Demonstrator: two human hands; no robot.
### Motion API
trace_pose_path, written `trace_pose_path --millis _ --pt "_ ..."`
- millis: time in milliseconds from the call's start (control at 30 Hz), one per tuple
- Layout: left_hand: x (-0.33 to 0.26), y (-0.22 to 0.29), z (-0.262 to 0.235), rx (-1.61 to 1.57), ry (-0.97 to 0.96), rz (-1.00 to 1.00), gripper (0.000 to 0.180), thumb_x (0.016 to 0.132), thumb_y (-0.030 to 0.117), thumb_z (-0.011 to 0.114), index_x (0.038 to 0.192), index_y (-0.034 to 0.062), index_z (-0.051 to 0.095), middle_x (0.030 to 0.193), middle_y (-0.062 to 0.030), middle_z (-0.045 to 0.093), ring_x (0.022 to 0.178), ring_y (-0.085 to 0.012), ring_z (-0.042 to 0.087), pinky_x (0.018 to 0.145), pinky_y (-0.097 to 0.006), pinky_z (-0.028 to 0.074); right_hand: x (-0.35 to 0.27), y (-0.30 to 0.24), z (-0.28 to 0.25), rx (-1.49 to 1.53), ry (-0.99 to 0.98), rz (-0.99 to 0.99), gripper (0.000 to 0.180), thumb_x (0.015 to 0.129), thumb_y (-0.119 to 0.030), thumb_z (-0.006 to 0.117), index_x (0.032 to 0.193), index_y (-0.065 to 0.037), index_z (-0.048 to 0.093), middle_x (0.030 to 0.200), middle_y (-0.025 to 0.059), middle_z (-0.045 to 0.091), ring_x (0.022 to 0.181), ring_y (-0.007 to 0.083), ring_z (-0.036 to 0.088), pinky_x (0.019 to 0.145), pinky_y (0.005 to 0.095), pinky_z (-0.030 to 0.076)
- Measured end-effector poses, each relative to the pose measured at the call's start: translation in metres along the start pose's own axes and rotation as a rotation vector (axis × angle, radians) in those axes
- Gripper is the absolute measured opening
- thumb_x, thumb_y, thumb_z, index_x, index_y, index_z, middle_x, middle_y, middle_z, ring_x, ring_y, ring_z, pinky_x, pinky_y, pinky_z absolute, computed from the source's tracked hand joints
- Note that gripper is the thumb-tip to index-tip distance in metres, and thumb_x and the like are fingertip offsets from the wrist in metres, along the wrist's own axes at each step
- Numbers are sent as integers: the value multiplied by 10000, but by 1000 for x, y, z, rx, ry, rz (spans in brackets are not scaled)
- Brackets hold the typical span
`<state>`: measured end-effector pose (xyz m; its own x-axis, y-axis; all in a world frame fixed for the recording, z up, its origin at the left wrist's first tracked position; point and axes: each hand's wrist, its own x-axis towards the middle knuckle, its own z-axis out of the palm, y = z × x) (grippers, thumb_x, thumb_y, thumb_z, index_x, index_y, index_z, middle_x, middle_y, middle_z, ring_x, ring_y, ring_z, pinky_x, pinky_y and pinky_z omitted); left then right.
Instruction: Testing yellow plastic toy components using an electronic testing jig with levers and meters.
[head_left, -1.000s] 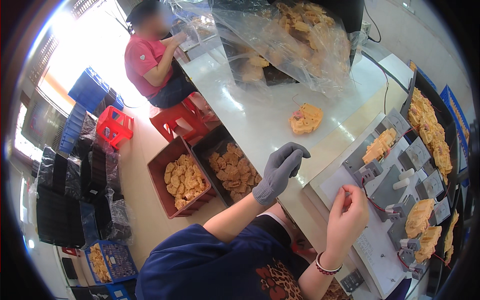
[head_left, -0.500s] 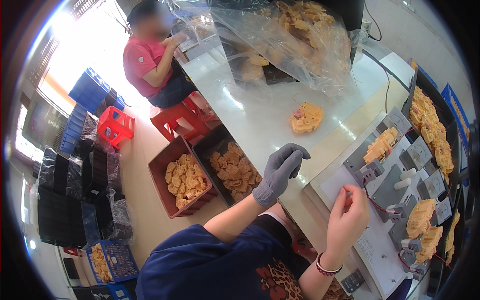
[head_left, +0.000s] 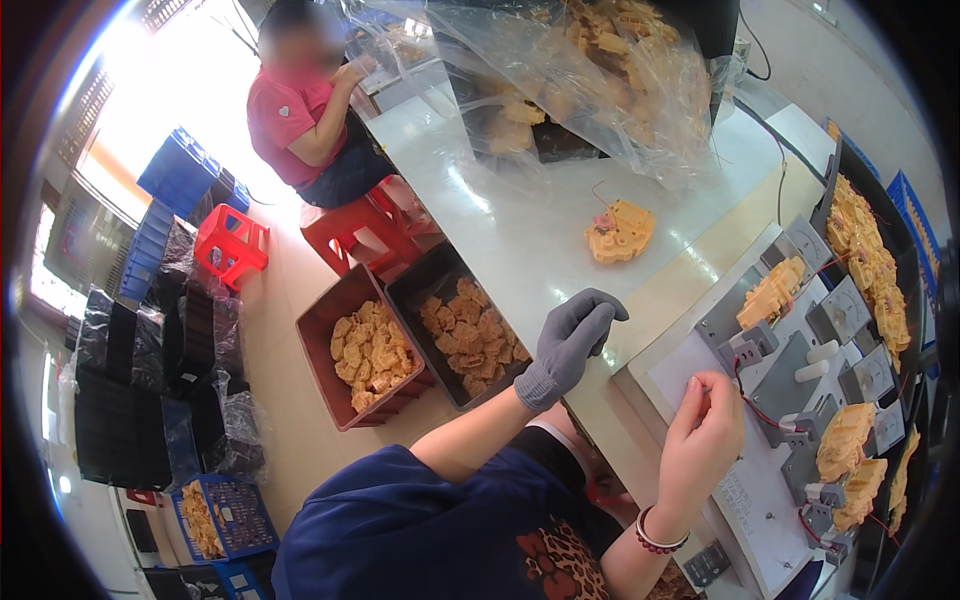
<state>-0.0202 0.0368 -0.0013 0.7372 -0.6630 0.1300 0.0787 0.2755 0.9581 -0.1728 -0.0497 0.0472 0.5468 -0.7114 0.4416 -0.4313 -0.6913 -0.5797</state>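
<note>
Almost nothing has moved in the last second — the gloved left hand (head_left: pixel 568 345) still hangs loosely curled and empty over the desk (head_left: pixel 520 240) edge, while the bare right hand (head_left: pixel 703 440) keeps its fingers (head_left: pixel 694 392) pinched on the red wire (head_left: pixel 748 398) at the grey fixture (head_left: pixel 770 390).

The red wire (head_left: pixel 742 392) is thin and dark red, running from the pinched fingertips of the bare right hand (head_left: pixel 703 440) at about 5 o'clock in the view. From the fingertips it curves up toward 1 o'clock to a grey block on the white test fixture (head_left: pixel 790 400), then loops down toward 4 o'clock across the fixture's face. The fixture lies flat on the bench (head_left: pixel 560 230), its grey clamps holding yellow plastic parts (head_left: pixel 770 293) at 2 o'clock. The grey-gloved left hand (head_left: pixel 570 340) hangs loosely curled above the bench edge, holding nothing, at 10 o'clock from the wire
</note>
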Motion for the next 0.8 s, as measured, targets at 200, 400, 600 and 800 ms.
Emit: trace_pose_path --millis 200,400,600,800 --pt "1 -4 -1 13 34 20 252 959 243 489 927 21 604 620 50 396 559 -37 356 523 -206 315 0 2 1 -77 -20 -72 58 838 -47 585 833 -32 530 755 97 576 658 292 563 586 399 419" --pt "0 -5 -1 15 19 31 232 954 226 497 928 26 611 628 51 402 569 -35 365 529 -203 324 0 1 2 -53 -29 -68 69 827 -45 592 816 -42 525 708 76 564 616 259 557 571 386 412" --pt "-1 -4 -1 17 29 35 231 953 222 499 925 24 614 634 48 409 573 -38 368 533 -204 330 1 -2 0 7 0 -36 64 849 -44 582 830 -27 523 708 83 551 607 245 546 561 374 408" --pt "-2 -2 -3 15 19 29 227 950 218 501 926 20 611 643 48 419 581 -38 378 538 -203 336 2 -3 1 50 -2 -16 47 876 -36 557 861 -4 525 767 120 563 660 285 558 578 384 423"
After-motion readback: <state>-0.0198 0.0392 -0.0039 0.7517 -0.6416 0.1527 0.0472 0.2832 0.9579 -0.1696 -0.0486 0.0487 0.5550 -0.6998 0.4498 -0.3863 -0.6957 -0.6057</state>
